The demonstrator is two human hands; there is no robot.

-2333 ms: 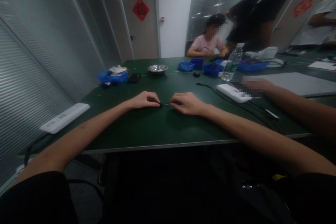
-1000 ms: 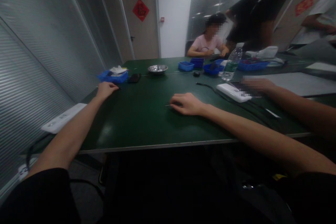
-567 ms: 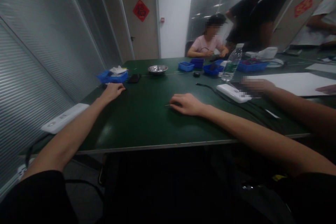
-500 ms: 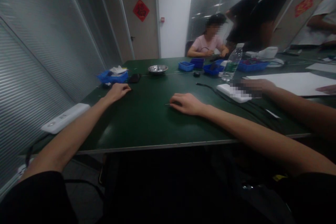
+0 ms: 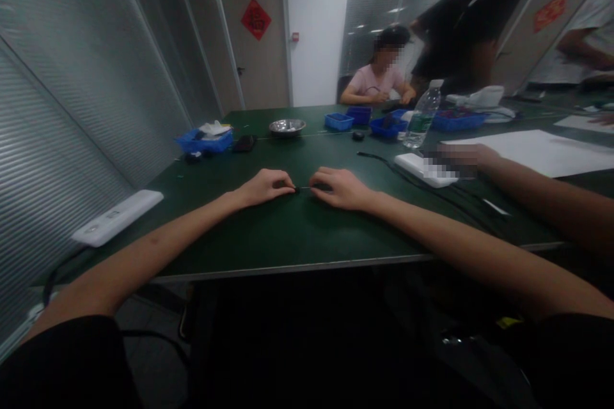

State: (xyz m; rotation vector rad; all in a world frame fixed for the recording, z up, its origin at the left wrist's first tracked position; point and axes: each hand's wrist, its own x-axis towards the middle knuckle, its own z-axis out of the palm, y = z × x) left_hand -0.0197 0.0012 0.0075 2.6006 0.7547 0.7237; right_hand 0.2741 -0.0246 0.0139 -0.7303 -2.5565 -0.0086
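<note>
My left hand (image 5: 266, 187) pinches a small dark piece (image 5: 297, 190), too small to name, just above or on the green table (image 5: 249, 236). Facing it, my right hand (image 5: 341, 188) has its fingertips closed on a thin, pale, needle-like rod (image 5: 306, 188) that points left. The rod's tip is at or very near the dark piece; I cannot tell whether they touch. My fingers cover the rod's other end.
Beyond my hands are a steel bowl (image 5: 287, 128), a dark phone-like object (image 5: 244, 144) and a blue tray (image 5: 205, 140). A white power strip (image 5: 119, 217) lies left. To the right are a black cable (image 5: 384, 162), a bottle (image 5: 423, 116) and another person's hand (image 5: 463, 158).
My left hand has moved right from near the blue tray, carrying the small dark piece up to the rod's tip. My right hand has stayed almost still.
</note>
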